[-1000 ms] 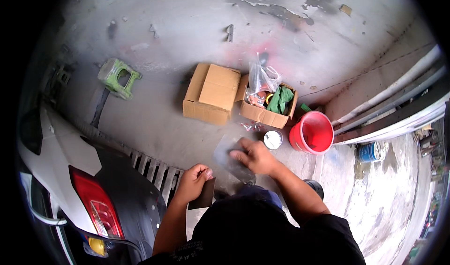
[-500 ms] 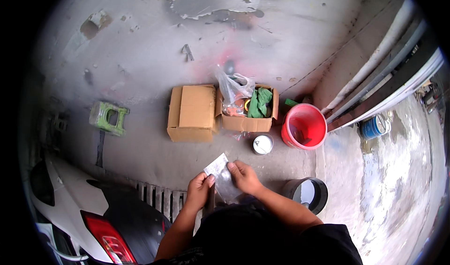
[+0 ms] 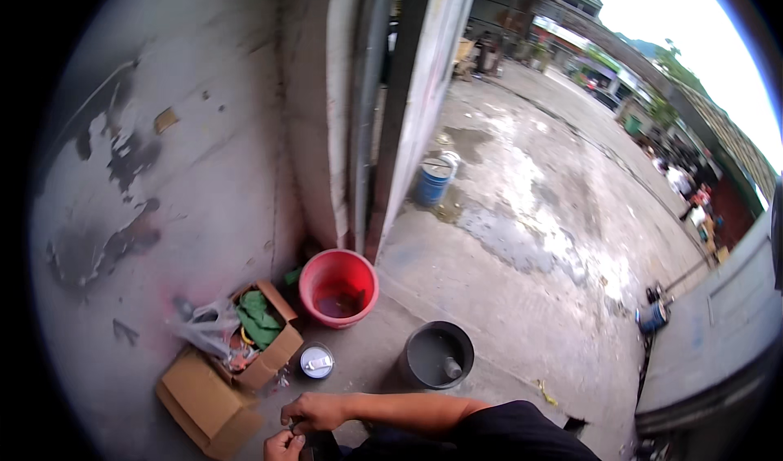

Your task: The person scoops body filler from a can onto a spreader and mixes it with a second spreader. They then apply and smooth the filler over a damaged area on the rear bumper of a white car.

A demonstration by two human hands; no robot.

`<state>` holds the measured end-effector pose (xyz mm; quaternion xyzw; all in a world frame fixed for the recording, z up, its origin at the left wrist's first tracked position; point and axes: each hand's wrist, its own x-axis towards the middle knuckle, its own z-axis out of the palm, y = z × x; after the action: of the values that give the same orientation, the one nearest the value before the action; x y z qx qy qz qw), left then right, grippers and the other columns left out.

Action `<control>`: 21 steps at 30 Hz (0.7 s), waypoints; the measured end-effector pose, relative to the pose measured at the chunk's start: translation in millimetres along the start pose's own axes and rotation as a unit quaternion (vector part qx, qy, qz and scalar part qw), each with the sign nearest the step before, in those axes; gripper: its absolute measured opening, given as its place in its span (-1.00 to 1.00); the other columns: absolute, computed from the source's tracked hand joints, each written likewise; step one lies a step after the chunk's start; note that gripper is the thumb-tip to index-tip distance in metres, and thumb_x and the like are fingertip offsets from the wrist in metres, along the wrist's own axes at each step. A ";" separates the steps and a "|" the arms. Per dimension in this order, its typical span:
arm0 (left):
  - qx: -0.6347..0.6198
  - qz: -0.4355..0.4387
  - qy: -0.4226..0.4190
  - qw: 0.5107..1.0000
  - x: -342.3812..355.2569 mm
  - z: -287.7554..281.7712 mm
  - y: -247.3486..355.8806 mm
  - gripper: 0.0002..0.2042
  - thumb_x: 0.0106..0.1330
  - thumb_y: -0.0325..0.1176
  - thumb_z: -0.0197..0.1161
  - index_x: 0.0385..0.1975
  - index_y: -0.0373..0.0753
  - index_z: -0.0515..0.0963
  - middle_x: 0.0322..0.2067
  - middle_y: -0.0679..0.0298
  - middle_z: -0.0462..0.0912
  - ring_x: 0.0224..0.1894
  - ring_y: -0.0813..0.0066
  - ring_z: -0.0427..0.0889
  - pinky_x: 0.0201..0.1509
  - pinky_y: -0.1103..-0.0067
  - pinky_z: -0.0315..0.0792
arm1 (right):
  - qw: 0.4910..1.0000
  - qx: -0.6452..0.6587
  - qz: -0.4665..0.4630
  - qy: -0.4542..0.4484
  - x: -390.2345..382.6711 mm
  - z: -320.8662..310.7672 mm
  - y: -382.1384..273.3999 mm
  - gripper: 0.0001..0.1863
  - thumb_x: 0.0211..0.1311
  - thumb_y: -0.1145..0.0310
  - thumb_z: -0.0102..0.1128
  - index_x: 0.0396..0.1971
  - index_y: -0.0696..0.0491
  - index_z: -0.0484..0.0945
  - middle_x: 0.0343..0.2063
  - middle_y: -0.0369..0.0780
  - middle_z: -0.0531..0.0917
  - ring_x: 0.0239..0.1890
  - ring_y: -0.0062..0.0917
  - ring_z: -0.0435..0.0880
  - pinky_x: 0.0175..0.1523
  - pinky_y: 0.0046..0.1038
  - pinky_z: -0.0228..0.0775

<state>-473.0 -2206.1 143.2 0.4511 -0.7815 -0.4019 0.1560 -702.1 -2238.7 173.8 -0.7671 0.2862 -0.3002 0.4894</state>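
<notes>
Low in the view, at the lower edge, my two hands are close together. My right hand (image 3: 316, 412) reaches in from the right with its fingers curled and pinched. Just below it, my left hand (image 3: 283, 445) is closed too, thumb against the fingers, and partly cut off by the frame edge. What they grip is hidden or too small to make out. Nearest to them stands a small round can with a white lid (image 3: 316, 362). An open cardboard box (image 3: 272, 353) holding a green cloth (image 3: 258, 317) and a clear plastic bag (image 3: 210, 327) lies beyond.
A second cardboard box (image 3: 202, 404) sits left of my hands. Beyond the can is a red bucket (image 3: 338, 318); to the right stands a black bucket (image 3: 414, 367) with liquid in it. Pipes (image 3: 371, 110) run up the wall corner. A blue drum (image 3: 432, 185) stands on wet concrete outside.
My view has swung right toward the outdoor yard, so the car and green stool are out of sight. My hands have drawn together, and the clear packet between them no longer shows plainly.
</notes>
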 end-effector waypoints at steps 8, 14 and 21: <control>0.074 0.038 -0.148 0.986 49.4 -33.6 -30.7 -0.80 0.35 -0.33 0.01 -0.26 -0.27 0.55 -0.37 0.10 0.58 -0.36 0.18 0.57 -0.27 0.36 0.46 | 0.975 0.053 0.161 0.144 -5.4 20.1 6.3 -0.72 0.19 0.34 0.18 -0.12 0.10 0.47 -0.45 -0.13 0.61 -0.35 -0.37 0.62 -0.23 -0.33 0.40; -0.115 -0.009 -0.240 0.964 71.3 -73.3 -68.8 -0.70 0.32 -0.19 0.18 -0.27 -0.37 0.58 -0.30 0.06 0.68 -0.26 0.16 0.60 -0.13 0.39 0.42 | 0.938 0.074 0.252 0.225 5.8 60.1 29.2 -0.69 0.25 0.33 0.13 -0.04 0.09 0.45 -0.40 -0.16 0.64 -0.30 -0.42 0.64 -0.16 -0.40 0.44; -0.325 -0.101 -0.223 0.914 71.2 -31.3 -176.8 -0.82 0.31 -0.23 0.20 -0.33 -0.21 0.53 -0.58 0.40 0.44 -0.51 0.66 0.38 -0.43 0.65 0.32 | 0.868 0.204 0.308 0.333 -16.5 98.4 70.8 -0.73 0.32 0.33 0.07 -0.05 0.11 0.45 -0.48 -0.22 0.62 -0.49 -0.59 0.60 -0.31 -0.50 0.45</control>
<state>-390.3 -2328.2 18.5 0.3507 -0.5728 -0.7372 0.0744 -650.3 -2194.9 72.0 -0.3784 0.5861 -0.4233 0.5781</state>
